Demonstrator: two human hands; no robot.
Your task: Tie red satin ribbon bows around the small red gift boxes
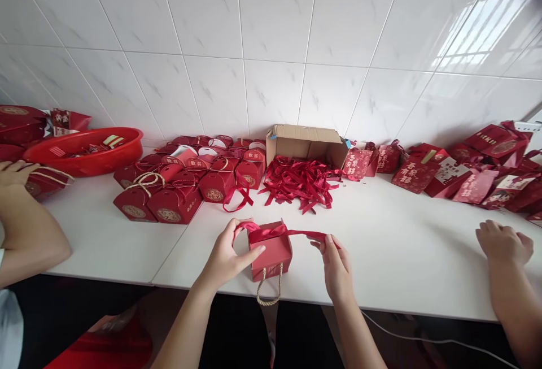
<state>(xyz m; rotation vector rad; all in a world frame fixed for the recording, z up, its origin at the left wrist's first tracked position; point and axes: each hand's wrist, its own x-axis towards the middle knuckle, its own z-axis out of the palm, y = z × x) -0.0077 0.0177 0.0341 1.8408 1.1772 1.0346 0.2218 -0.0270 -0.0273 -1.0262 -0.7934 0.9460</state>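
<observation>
A small red box (275, 255) rests on the white table near its front edge, with a beige rope handle (268, 301) hanging over that edge. My left hand (231, 253) is wrapped round the box's left side, thumb on its face, with ribbon at its fingertips. Shiny red ribbon (269, 233) lies across the box's far end, and its free end stretches to the right. My right hand (336, 264) pinches that end between thumb and fingers, to the right of the box and apart from it.
Behind are a cardboard carton (311, 131) spilling red ribbons (300, 182), rows of red boxes (175, 199) and a red basin (84, 163). More boxes (417, 168) stand at right. Other people's hands are at left (17, 174) and right (503, 242).
</observation>
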